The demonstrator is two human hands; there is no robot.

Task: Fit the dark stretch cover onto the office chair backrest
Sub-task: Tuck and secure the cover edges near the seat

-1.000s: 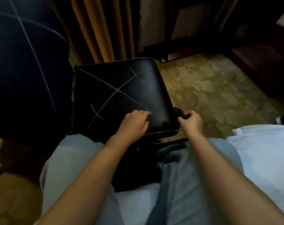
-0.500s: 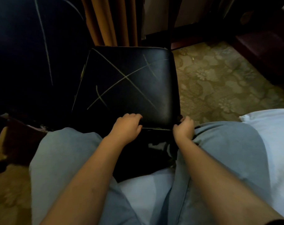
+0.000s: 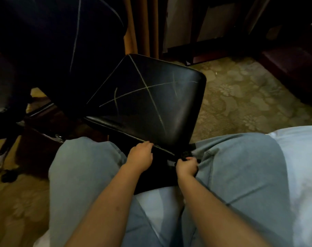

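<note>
Over floral carpet (image 3: 240, 97), dark cover (image 3: 158, 177) bunches inside right grip (image 3: 186, 166).

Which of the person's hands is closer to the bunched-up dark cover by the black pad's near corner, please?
Right. The right hand pinches the bunched cover in curled fingers. The left hand is off to its left, gripping the near edge of the black pad.

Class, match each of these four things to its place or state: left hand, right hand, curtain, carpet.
Things: 1 left hand; 2 right hand; 3 curtain; 4 carpet.
Descriptions: A flower-patterned, on the floor; B hangs behind the black chair pad; C pinches the bunched dark cover; D grips the pad's near edge.
Pairs: 1-D, 2-C, 3-B, 4-A.
</note>
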